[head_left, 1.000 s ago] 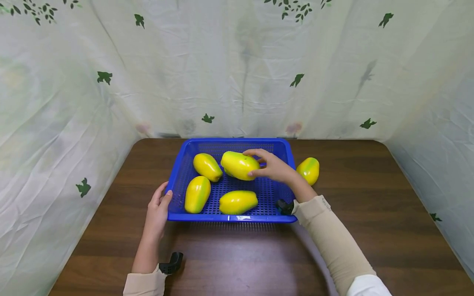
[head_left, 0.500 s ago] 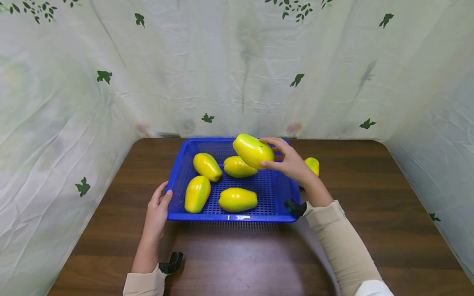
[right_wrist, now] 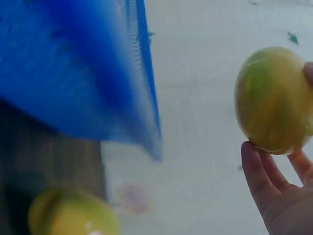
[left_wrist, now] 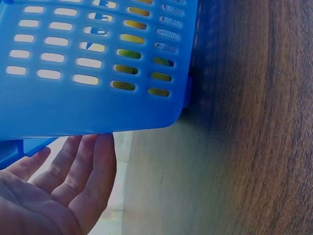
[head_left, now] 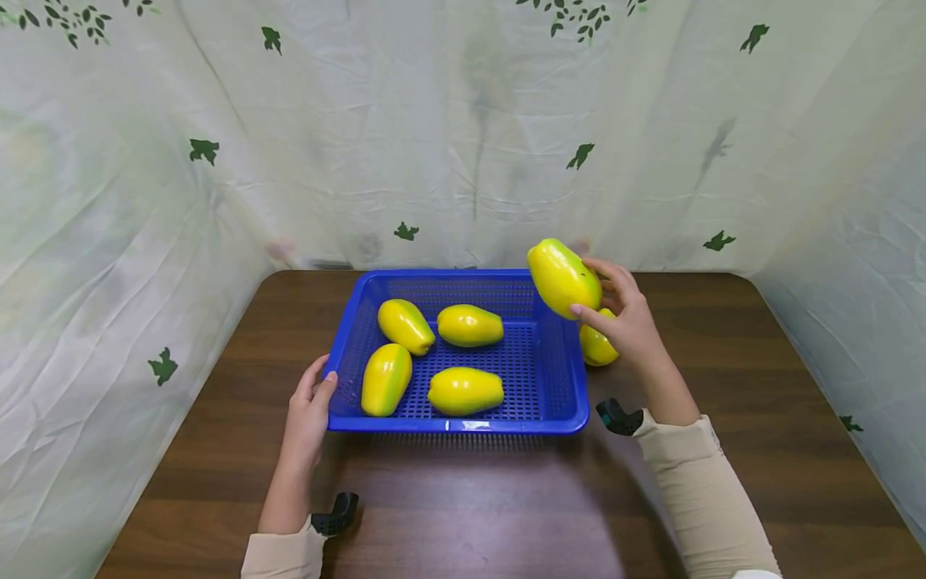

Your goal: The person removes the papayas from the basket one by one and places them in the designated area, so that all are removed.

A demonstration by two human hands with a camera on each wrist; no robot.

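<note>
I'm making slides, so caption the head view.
Right hand holds one oval yellow fruit; left hand grips a blue plastic basket containing four more fruits.

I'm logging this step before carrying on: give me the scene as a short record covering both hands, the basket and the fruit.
Left hand: holds the left rim of the blue basket
Right hand: holds a raised yellow fruit, apart from the basket
Basket contents: four yellow fruits, spaced out
Outside fruit: one, right of the basket, partly hidden in the head view
Surface: brown wood-grain table
</note>
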